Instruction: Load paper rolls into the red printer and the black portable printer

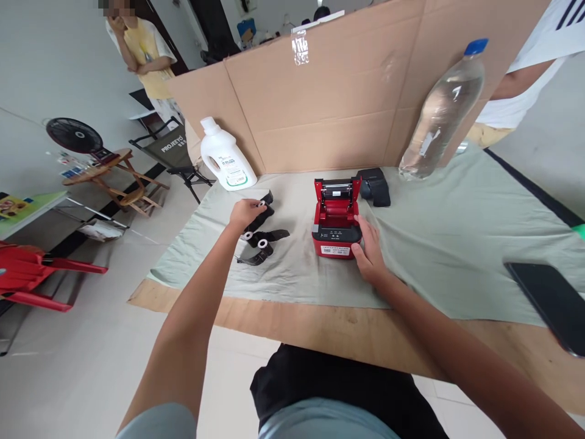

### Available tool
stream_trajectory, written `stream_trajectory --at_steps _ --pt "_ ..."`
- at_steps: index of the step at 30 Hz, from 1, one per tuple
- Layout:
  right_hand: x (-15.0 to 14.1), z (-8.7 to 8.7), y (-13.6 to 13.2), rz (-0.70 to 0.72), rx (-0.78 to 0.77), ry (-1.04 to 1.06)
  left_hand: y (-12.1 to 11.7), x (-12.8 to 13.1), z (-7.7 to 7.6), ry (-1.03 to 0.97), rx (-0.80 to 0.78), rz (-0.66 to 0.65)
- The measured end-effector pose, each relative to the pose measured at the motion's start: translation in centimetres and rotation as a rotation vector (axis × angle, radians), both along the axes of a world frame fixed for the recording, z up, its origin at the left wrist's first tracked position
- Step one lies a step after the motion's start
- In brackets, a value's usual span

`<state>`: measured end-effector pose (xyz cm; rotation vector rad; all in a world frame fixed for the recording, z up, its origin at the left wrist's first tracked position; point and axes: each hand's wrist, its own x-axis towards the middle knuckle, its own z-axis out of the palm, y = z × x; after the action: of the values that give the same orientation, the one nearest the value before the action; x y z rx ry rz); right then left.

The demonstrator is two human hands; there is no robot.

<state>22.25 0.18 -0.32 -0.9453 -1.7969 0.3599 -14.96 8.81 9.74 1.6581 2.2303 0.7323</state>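
Observation:
A small red label printer (337, 249) stands on the cloth with its lid raised, a dark roller showing inside the lid. My right hand (369, 251) grips its right side, fingers along the edge and thumb near the front corner. To the left, my left hand (247, 214) has its fingers closed on a small black roll (264, 207) with a pale core. Part of that roll is hidden by the fingers. Nearer to me lie two more black rolls, one (249, 236) with its strip stretched to the right, the other (262, 246) with a loose strip curling left.
A white jug (227, 155) and a large water bottle (443, 116) stand before a cardboard screen (329, 91). Behind the printer lies a black object (375, 187). A phone (551, 302) rests at right. Two people are beyond the screen, one in yellow (148, 55).

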Motion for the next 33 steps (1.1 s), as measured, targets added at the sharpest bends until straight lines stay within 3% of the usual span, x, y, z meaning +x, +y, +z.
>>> stream_trajectory --at_steps 2,5,10,12,14,17,20,25,29,33 --pt "-0.1 1.3 -0.1 -0.046 0.030 0.010 -0.8 0.6 1.2 -0.254 0.233 -0.002" --pt "0.1 5.6 -0.5 -0.069 0.128 0.025 -2.9 3.3 3.2 -0.632 0.469 -0.096" --pt "0.2 15.0 -0.8 0.044 0.109 -0.041 -7.1 11.3 4.3 -0.869 0.581 -0.306" --pt "-0.3 17.5 -0.6 0.082 0.056 -0.175 -8.2 14.5 3.9 -0.960 0.566 -0.345" --pt "-0.9 18.7 -0.1 0.099 -0.003 -0.300 -8.8 17.0 3.2 -1.049 0.523 -0.376" --pt "-1.2 18.8 1.1 0.065 -0.068 -0.383 -9.1 18.8 1.8 -1.123 0.500 -0.369" --pt "-0.5 17.7 2.6 0.008 -0.189 -0.429 -9.8 18.8 -0.2 -1.005 0.516 -0.395" --pt "0.6 15.9 4.6 0.028 -0.418 -0.621 -12.1 17.8 -4.0 -0.653 0.627 -0.673" --pt "-0.5 15.0 5.4 0.008 -0.485 -0.688 -13.0 18.0 -4.5 -0.443 0.740 -0.821" --pt "-2.1 14.2 5.9 -0.071 -0.514 -0.732 -12.8 18.7 -4.5 -0.320 0.783 -0.700"
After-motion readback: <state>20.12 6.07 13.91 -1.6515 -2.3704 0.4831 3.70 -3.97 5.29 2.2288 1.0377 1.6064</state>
